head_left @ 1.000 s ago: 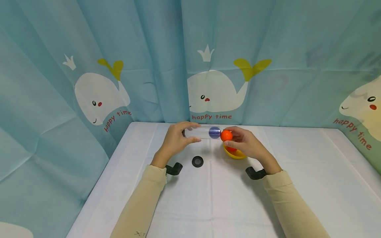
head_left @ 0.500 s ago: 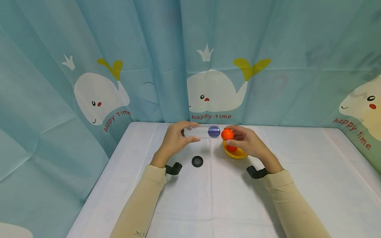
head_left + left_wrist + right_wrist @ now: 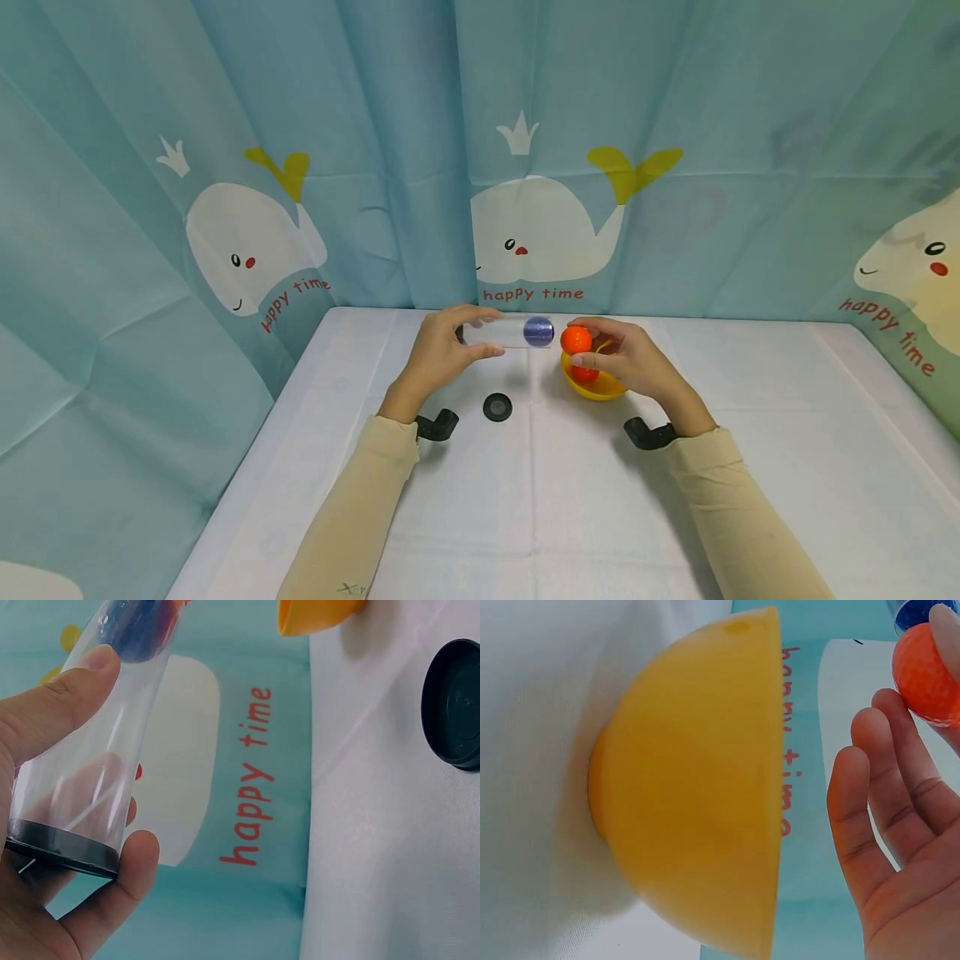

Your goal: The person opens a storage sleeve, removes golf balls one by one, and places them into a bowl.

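My left hand (image 3: 441,348) grips a clear plastic tube (image 3: 90,757) by its black-capped end. The tube lies sideways in the air, and a blue ball (image 3: 538,332) sits inside near its right end. Just right of that end, my right hand (image 3: 626,360) pinches an orange golf ball (image 3: 576,340) between thumb and fingers. In the right wrist view the ball's dimples show, and its other fingers stretch out loosely. Under the right hand stands a yellow bowl (image 3: 697,780) holding another orange ball (image 3: 585,372); the hand covers part of the bowl.
A round black cap (image 3: 497,407) lies on the white tabletop (image 3: 525,500) between the forearms, in front of the tube. A blue curtain (image 3: 420,167) with whale prints hangs right behind the table's far edge and along the left side.
The orange golf ball in my right hand has moved slightly right, from against the tube's end to a small gap away. The left hand and tube are almost still.
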Demonstrator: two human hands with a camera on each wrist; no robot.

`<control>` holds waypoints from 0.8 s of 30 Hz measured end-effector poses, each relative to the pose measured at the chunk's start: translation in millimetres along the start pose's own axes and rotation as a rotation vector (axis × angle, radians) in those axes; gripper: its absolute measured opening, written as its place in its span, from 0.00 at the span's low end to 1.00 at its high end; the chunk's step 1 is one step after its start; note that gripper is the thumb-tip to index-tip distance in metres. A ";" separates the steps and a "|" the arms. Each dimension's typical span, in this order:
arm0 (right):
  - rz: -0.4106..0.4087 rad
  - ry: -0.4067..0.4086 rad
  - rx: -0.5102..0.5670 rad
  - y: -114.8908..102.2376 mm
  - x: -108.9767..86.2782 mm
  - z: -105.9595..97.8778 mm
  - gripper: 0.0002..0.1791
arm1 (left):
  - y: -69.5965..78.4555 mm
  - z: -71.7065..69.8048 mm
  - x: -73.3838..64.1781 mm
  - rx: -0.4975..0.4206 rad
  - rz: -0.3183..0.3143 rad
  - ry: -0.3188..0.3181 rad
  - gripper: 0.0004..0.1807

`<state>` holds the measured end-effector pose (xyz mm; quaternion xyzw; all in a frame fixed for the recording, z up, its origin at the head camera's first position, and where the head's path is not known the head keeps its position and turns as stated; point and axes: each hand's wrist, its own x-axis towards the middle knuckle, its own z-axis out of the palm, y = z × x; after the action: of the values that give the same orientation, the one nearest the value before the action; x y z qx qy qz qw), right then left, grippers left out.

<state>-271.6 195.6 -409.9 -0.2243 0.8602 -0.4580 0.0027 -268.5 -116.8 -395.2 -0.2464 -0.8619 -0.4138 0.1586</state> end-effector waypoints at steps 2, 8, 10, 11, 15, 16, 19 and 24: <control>-0.002 0.009 -0.002 0.0 -0.6 -1.1 0.27 | -0.1 0.1 0.1 -0.001 0.001 0.000 0.24; 0.008 0.025 0.000 2.6 -2.1 -4.7 0.26 | -0.9 0.5 -0.3 -0.001 -0.001 -0.001 0.24; 0.013 0.031 0.000 3.9 -2.5 -6.5 0.26 | -1.0 0.6 -0.5 -0.001 -0.003 -0.005 0.24; 0.017 0.034 -0.003 4.5 -2.8 -7.5 0.26 | -1.0 0.6 -0.5 -0.002 -0.004 -0.007 0.24; 0.024 0.048 -0.016 5.4 -4.0 -12.7 0.25 | -1.2 0.6 -0.8 -0.001 -0.014 -0.013 0.25; 0.025 0.049 -0.023 5.3 -4.5 -14.3 0.25 | -1.3 0.5 -0.7 -0.003 -0.017 -0.014 0.25; 0.038 0.057 -0.030 5.9 -5.6 -18.9 0.26 | -1.3 0.5 -0.6 -0.012 -0.023 -0.016 0.25; 0.054 0.068 -0.053 9.5 -7.1 -24.7 0.27 | -1.1 0.5 -0.3 -0.033 -0.026 -0.018 0.25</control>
<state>-274.0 222.3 -404.5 -0.1853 0.8774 -0.4421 -0.0201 -268.9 -117.1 -396.5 -0.2417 -0.8595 -0.4277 0.1414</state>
